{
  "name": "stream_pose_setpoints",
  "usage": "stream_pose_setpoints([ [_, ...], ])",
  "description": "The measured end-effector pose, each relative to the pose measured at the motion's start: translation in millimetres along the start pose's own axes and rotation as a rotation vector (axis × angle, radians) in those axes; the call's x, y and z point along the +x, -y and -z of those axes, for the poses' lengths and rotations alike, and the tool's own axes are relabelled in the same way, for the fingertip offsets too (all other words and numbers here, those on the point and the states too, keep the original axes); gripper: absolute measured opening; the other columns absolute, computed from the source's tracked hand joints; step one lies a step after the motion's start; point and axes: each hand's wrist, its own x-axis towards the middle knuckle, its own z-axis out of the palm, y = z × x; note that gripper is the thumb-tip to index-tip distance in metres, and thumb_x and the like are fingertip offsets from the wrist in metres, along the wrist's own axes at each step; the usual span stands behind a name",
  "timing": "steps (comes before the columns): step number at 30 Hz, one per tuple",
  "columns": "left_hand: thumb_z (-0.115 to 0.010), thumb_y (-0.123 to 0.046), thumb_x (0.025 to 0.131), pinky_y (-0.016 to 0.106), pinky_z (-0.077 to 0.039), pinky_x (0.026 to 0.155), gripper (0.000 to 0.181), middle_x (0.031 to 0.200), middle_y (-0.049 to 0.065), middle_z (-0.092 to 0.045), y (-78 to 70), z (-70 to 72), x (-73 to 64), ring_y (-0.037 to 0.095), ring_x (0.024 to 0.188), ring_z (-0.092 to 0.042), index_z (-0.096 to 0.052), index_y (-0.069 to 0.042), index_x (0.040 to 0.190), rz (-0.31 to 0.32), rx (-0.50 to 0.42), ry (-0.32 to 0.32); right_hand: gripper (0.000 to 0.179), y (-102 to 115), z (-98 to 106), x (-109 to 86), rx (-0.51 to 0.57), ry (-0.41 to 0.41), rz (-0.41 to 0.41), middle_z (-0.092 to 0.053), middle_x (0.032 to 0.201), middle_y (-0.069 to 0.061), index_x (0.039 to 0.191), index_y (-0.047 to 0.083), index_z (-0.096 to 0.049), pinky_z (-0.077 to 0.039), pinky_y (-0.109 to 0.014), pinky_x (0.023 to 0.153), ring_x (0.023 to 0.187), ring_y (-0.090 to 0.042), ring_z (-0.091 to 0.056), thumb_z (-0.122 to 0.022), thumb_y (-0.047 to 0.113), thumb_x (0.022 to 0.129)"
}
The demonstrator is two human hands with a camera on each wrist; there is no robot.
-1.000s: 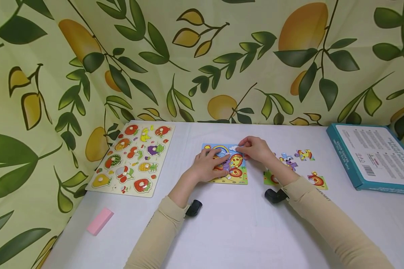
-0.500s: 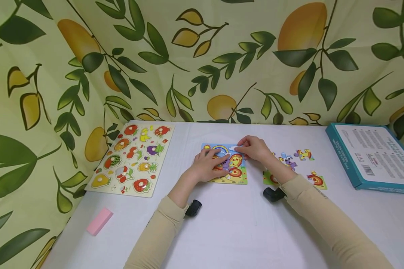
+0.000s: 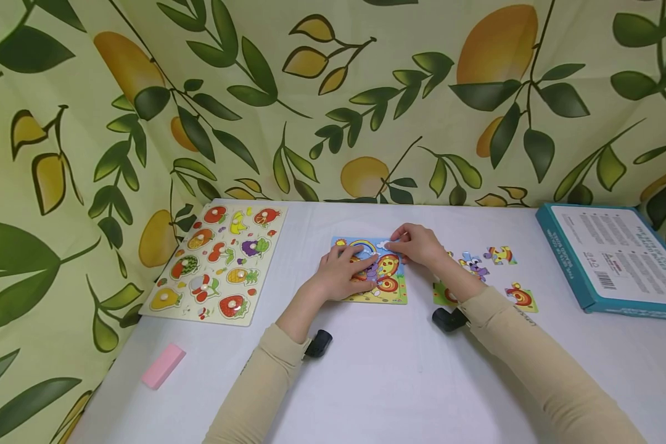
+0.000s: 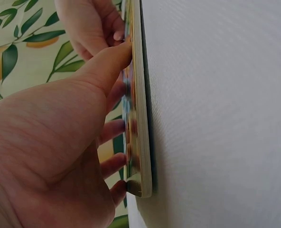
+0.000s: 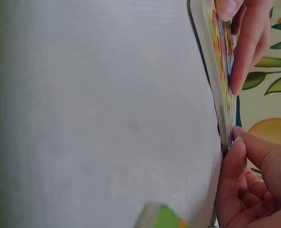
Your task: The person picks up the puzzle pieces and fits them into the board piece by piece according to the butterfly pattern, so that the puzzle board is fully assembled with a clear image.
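A small jigsaw puzzle (image 3: 391, 296) with a butterfly, a rainbow and a blue sky lies in its board on the table. My left hand (image 3: 340, 272) rests on its left part with fingers spread, covering some of the picture. In the left wrist view the thumb and fingertips press the face of the puzzle board (image 4: 139, 118). My right hand (image 3: 420, 247) pinches at the upper right corner, on the puzzle piece with the white cloud (image 3: 384, 245). From the right wrist, its thumb and finger meet at the edge of the board (image 5: 215, 66); the piece is mostly hidden there.
Loose puzzle pieces (image 3: 501, 255) lie to the right, partly under the right forearm. A teal box (image 3: 616, 259) stands at the far right. A fruit peg board (image 3: 216, 265) lies at the left, with a pink block (image 3: 163, 366) in front. A patterned curtain (image 3: 311, 123) hangs behind.
Both hands stay at the puzzle, nearly still. The right forearm has shifted very slightly left, and the whole view has drifted a little.
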Motion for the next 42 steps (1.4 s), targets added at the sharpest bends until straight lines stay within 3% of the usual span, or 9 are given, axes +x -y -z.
stream_pose_setpoints([
  [11,-0.054,-0.053,0.095,0.053,-0.019,0.113,0.062,0.158,0.004,-0.023,0.0,-0.4,1.1,0.032,0.142,-0.016,-0.036,-0.034,0.151,0.001,0.007,-0.005,0.03,5.4,-0.5,4.7,-0.065,0.005,-0.024,-0.05,0.074,-0.005,0.1,0.005,-0.057,-0.041,-0.025,0.054,0.054,-0.013,-0.051,-0.071,0.03,0.09],
  [20,-0.053,-0.053,0.096,0.052,-0.019,0.113,0.061,0.158,0.004,-0.024,-1.2,0.4,0.6,0.032,0.142,-0.016,-0.036,-0.034,0.151,0.009,0.013,-0.011,0.031,-1.9,12.0,7.6,0.039,0.163,-0.03,-0.049,0.078,-0.003,0.115,0.005,-0.059,-0.042,-0.022,0.057,0.059,-0.011,-0.052,-0.07,0.021,0.091],
  [24,-0.053,-0.053,0.096,0.052,-0.02,0.113,0.061,0.158,0.004,-0.024,-2.1,0.5,0.5,0.032,0.142,-0.017,-0.036,-0.034,0.151,0.005,0.016,-0.012,0.033,-3.6,14.3,3.9,0.05,0.192,0.001,-0.047,0.081,-0.003,0.119,0.004,-0.057,-0.043,-0.021,0.06,0.063,-0.012,-0.052,-0.07,0.018,0.092],
  [34,-0.055,-0.053,0.095,0.052,-0.02,0.113,0.061,0.157,0.004,-0.026,-1.2,-1.2,0.8,0.032,0.142,-0.017,-0.038,-0.034,0.15,0.018,0.006,-0.018,0.036,-6.2,14.8,-11.0,-0.045,0.106,0.099,-0.055,0.093,-0.009,0.125,0.006,-0.057,-0.041,-0.03,0.071,0.082,-0.022,-0.05,-0.068,0.021,0.093],
  [42,-0.058,-0.05,0.094,0.052,-0.02,0.113,0.061,0.157,0.004,-0.027,-1.5,-0.8,2.1,0.032,0.141,-0.019,-0.04,-0.032,0.15,-0.001,-0.015,-0.035,0.029,-33.9,46.0,-36.4,-0.157,-0.071,0.147,-0.061,0.106,-0.014,0.119,0.006,-0.064,-0.044,-0.033,0.063,0.086,-0.027,-0.05,-0.061,0.023,0.096],
])
